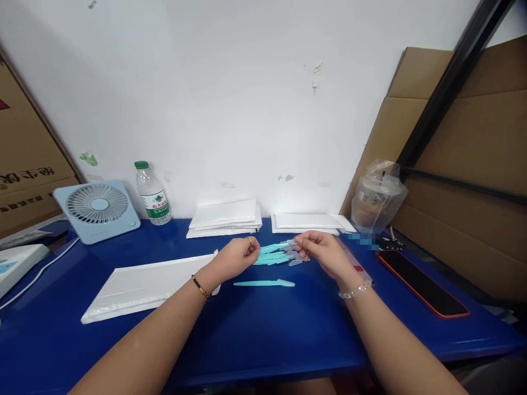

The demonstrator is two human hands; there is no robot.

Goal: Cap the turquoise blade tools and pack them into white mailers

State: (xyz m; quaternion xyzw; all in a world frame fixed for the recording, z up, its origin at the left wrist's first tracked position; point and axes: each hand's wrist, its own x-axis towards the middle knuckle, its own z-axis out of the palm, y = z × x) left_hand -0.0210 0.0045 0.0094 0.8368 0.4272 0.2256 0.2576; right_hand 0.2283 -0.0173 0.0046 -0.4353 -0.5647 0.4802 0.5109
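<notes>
A turquoise eyebrow razor (275,247) with a clear blade cover is stretched between my two hands. My left hand (235,257) is closed in a pinch at its handle end. At the covered end, the thumb and fingers of my right hand (323,251) are pinched together. Just beneath lies a small pile of similar razors (272,258), their clear covers pointing right; my hands partly hide it. Closer to me, a single eyebrow razor (263,283) lies on the blue table (263,334), its blade end also to the right.
White padded mailers (148,282) lie left of my hands, with more stacks (224,216) (307,220) by the wall. A fan (99,208) and water bottle (152,195) stand back left. At right are a bagged drink cup (373,200) and a phone (422,282).
</notes>
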